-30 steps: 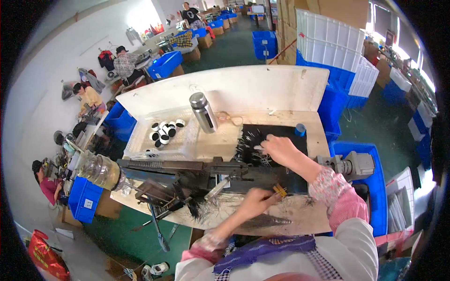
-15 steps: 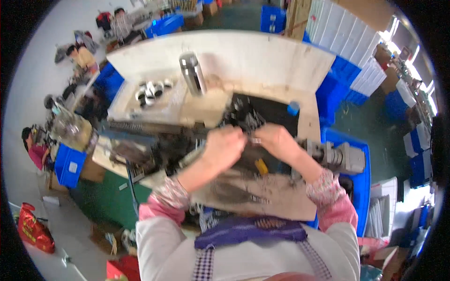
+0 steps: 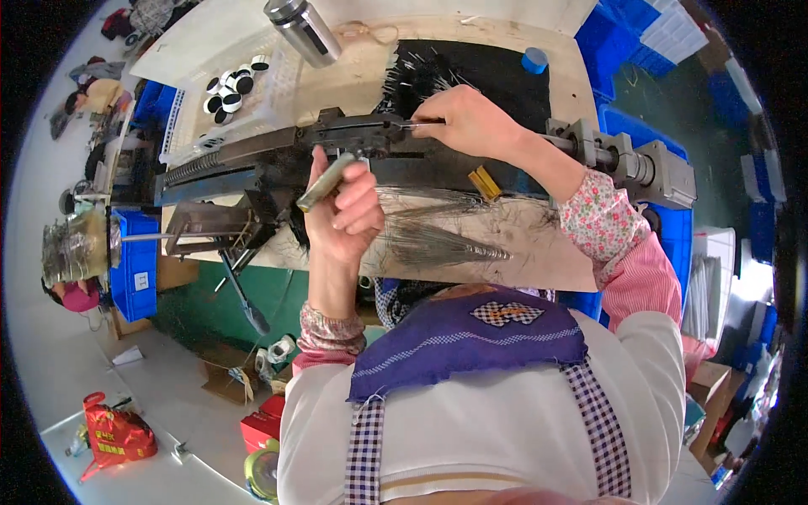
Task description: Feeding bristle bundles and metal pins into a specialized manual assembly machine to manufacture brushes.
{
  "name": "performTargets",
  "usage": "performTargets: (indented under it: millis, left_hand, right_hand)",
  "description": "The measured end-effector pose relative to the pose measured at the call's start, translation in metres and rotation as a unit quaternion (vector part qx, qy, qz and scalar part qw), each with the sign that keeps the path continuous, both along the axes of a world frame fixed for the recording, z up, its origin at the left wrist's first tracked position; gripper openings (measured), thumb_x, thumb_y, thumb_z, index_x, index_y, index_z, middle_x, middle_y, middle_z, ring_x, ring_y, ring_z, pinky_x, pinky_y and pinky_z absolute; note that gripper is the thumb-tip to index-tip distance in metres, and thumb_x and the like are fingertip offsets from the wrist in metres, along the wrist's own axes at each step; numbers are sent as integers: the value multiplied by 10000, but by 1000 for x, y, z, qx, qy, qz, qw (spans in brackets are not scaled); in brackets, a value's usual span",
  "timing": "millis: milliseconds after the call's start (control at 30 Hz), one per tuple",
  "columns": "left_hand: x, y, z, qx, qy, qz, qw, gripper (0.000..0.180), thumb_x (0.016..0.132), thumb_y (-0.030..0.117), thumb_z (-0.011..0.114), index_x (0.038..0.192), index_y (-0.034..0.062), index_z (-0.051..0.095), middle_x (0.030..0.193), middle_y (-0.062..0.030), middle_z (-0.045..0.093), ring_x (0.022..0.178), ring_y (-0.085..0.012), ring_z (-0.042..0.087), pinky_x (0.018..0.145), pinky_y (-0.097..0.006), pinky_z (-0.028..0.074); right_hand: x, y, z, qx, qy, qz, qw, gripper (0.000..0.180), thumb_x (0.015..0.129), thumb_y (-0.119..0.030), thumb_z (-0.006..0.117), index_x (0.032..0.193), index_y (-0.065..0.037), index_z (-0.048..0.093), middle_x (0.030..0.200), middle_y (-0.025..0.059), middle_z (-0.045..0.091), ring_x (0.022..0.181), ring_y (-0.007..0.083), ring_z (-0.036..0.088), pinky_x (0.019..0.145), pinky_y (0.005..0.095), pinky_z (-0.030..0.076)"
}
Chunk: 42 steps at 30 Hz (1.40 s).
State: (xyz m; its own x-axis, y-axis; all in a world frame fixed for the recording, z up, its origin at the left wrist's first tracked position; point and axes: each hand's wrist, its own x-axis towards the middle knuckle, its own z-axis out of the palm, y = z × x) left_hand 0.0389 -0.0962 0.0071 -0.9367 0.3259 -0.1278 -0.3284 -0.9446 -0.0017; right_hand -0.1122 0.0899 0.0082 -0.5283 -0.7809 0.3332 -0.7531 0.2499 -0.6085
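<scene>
A slim silvery metal rod (image 3: 425,124) sits at the right end of the dark steel clamp block on the long, black metal machine (image 3: 252,153), with the right hand (image 3: 468,122) pinching its outer end. Fingers of the left hand (image 3: 345,210), palm turned up, curl around a flat, worn metal lever (image 3: 328,181) at the machine's near side; the hands are apart. At the near edge of the machine lies a small, grooved yellow block (image 3: 485,183), and nearer than the machine, a fan of thin, stiff grey wires (image 3: 446,239) spreads over the pale wooden worktop (image 3: 539,240). Beyond the machine, a matte black sheet (image 3: 509,88) carries a bristly scatter of short slivers (image 3: 421,71) and a squat blue cylinder (image 3: 534,60). Beyond the machine's left part are a translucent plastic basket (image 3: 286,80) of short white cylinders with black ends (image 3: 231,93) and a shiny steel flask (image 3: 303,34). Half a second ago both hands were close together by the black sheet; now the left is at the lever and the right at the clamp block, while the yellow block remains at the machine's near edge.
</scene>
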Motion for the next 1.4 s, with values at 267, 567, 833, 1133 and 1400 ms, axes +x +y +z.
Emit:
performTargets:
  millis: [267,567,833,1133,1400]
  left_hand:
    - [-5,54,-66,-751,88,160,635,297,890,218,615,1058,-4,512,692,-76,561,479,-142,496,444,-272,408]
    - [126,-77,-66,-902,-99,420,19,466,890,288,601,1237,-10,509,1286,-174,470,1168,-324,445,956,-476,337]
    - [178,-83,-80,-740,-325,388,442,535,919,344,549,1324,6,465,1205,-90,526,1001,-167,489,887,-306,389]
    - [72,-80,-85,-579,-271,308,705,423,955,378,515,970,-31,621,676,-57,581,486,-121,491,443,-290,382]
    - [49,-67,-83,-526,-213,364,739,298,996,284,450,865,22,504,612,20,408,426,-71,343,399,-243,293]
  right_hand:
    - [2,-3,-4,-9,62,-2,998,177,749,-96,686,895,1,659,862,155,651,757,333,617,692,365,506]
    - [65,65,-19,103,163,76,978,278,735,-45,605,1013,-65,613,1119,85,578,896,280,609,746,353,528]
    - [48,71,-57,167,3,-75,983,189,754,1,610,925,-55,549,972,114,551,857,344,591,715,405,509]
    - [80,73,-27,113,-19,-91,989,218,740,7,639,901,-2,492,906,140,537,813,363,565,682,403,473]
    - [93,96,-3,60,-137,-130,980,127,847,-62,617,882,23,529,782,85,538,722,155,506,690,261,427]
